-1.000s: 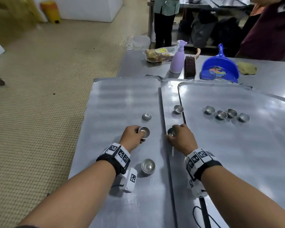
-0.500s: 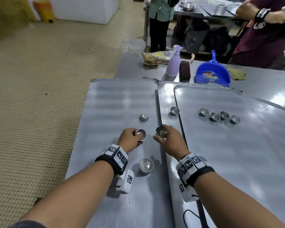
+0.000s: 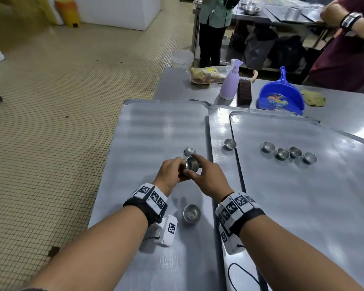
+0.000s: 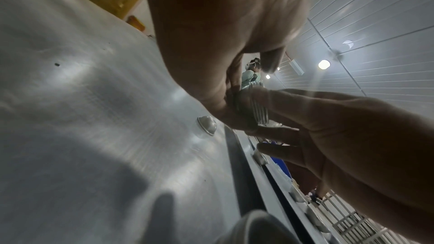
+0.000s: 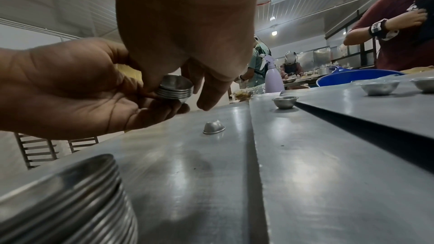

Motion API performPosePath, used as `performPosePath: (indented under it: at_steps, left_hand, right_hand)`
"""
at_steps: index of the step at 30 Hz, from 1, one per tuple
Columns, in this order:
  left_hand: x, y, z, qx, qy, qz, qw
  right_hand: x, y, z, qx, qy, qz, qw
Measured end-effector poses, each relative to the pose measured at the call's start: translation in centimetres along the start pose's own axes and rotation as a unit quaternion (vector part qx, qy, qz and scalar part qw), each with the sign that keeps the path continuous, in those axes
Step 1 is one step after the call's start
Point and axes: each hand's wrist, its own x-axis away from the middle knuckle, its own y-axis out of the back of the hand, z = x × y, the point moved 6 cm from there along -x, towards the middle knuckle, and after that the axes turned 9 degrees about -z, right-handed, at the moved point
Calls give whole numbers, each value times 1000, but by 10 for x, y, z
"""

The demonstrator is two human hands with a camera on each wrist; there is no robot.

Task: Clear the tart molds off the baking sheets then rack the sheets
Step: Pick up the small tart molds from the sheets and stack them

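Head view: a short stack of nested molds (image 3: 192, 164) is held above the left sheet (image 3: 156, 131) by both hands. The left hand (image 3: 170, 175) is curled under it, fingers cupping the base; the right hand (image 3: 210, 179) pinches the rim with thumb and forefinger, the other fingers loosely extended. Right wrist view shows about five rims in the stack (image 5: 175, 88). One inverted mold (image 3: 189, 151) lies on the left sheet just beyond the hands; a second stack (image 3: 191, 213) stands on it near the wrists. One upright mold (image 3: 230, 143) sits on the middle sheet (image 3: 221, 127); four molds (image 3: 288, 153) are seen in a row on the right sheet (image 3: 292, 196).
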Motion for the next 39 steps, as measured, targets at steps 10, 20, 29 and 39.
performPosePath:
  at_steps: [10, 20, 29, 39]
  left_hand:
    - [-22, 48, 14, -156, -35, -119, 980]
    - [-27, 57, 30, -136, -32, -115, 984]
    - [-32, 61, 37, -128, -25, -111, 985]
    - [-33, 61, 34, -119, -26, -97, 988]
  right_hand:
    - [-20, -10, -28, 62, -14, 35, 997]
    - [-91, -22, -32, 152, -6, 78, 985]
    - [-120, -64, -42, 197, -7, 131, 972]
    - [-108, -64, -42, 150, -13, 91, 984]
